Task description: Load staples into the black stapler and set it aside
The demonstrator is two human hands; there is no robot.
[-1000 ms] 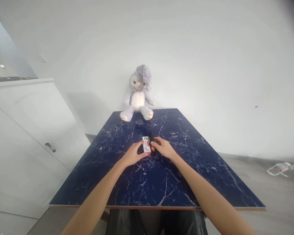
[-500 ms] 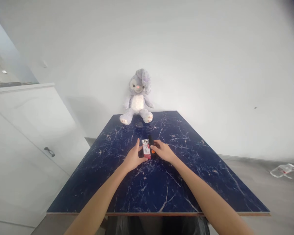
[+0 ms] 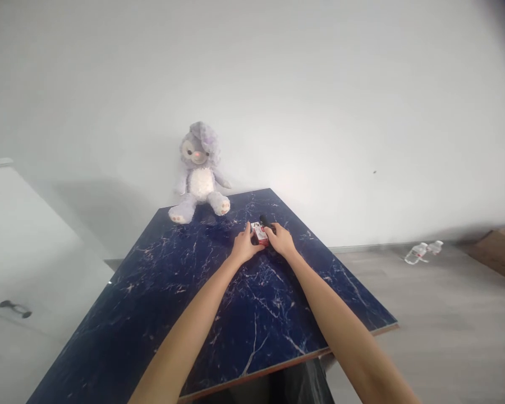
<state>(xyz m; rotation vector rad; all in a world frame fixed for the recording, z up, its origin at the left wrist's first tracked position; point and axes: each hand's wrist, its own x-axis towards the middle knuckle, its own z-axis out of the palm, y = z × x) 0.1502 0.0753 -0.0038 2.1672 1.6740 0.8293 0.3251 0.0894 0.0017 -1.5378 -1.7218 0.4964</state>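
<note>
My left hand (image 3: pixel 243 246) is closed around the left side of a small white-and-red box (image 3: pixel 260 234), its thumb at the near end. Against the box's right side, my right hand (image 3: pixel 281 240) grips a slim black object (image 3: pixel 265 220). Only the dark far end of that object shows past my fingers, so its kind is unclear. Both hands are close together, low over the blue marbled table (image 3: pixel 164 292).
A grey-and-white plush toy (image 3: pixel 201 185) sits at the table's back left, near the wall. White cabinets (image 3: pixel 29 241) stand on the left. Clear plastic bottles (image 3: pixel 416 253) lie on the floor at right, with a brown cardboard box (image 3: pixel 499 252) beyond.
The view has turned right, so the plush toy and bottles appear further left. Both hands have shifted right and away across the table with the box and black object.
</note>
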